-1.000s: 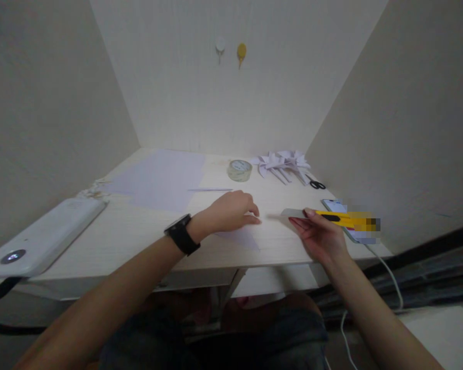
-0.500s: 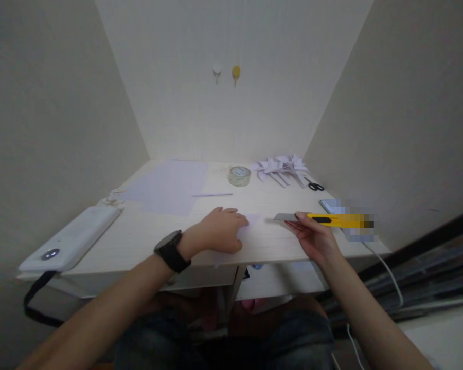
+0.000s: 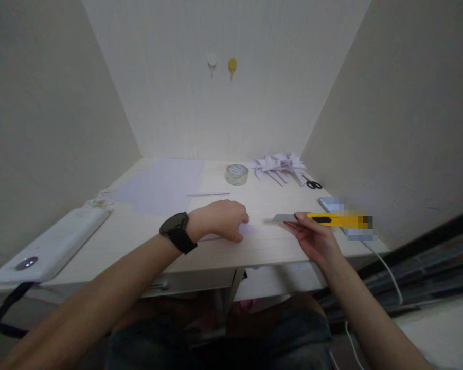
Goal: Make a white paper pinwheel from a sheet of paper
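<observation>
My right hand point(image 3: 317, 240) holds a yellow box cutter point(image 3: 324, 220) level above the right side of the desk. Its wide blade point(image 3: 285, 218) is out and points left. Fingers curled, my left hand point(image 3: 224, 218) rests near the desk's front with a small piece of white paper point(image 3: 248, 229) at its thumb and fingertips. Most of that paper is hidden under the hand. A black watch point(image 3: 177, 232) is on the left wrist. A gap of bare desk lies between the paper and the blade.
Behind lie large white sheets point(image 3: 165, 182), a thin paper stick point(image 3: 208, 194), a tape roll point(image 3: 236, 175) and folded paper pinwheels point(image 3: 272, 167). Black-handled scissors point(image 3: 314, 184) and a phone point(image 3: 325, 203) with a cable are at right. A white device point(image 3: 50, 246) stands at left.
My left hand has turned and its fingers have curled inward at the paper; before, they lay flatter on it. The right hand with the box cutter has hardly moved. The view has shifted slightly.
</observation>
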Demonstrator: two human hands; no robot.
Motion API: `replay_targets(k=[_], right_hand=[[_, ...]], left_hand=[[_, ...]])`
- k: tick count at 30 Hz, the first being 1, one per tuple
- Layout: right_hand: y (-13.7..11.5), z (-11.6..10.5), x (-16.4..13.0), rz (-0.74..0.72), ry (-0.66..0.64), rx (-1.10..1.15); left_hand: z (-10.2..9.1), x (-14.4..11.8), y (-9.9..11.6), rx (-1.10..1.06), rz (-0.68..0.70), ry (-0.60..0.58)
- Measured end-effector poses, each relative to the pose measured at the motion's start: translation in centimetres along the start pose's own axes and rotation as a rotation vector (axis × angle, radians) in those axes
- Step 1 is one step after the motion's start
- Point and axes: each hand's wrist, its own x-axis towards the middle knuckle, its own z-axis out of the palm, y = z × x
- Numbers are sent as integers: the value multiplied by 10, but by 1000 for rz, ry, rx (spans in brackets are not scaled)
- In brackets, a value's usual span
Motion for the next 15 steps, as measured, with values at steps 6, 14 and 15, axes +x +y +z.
replay_targets(k=[6,14,15], right_hand=[[-1,0,-1,8,14,-2],[-2,4,-4,9,16,-81],[-1,4,-4,7,13,-99]], left_hand=[[-2,4,-2,44,57,-23],[25,-2,-2,70,37,146],[28,-3,-2,70,40,174]])
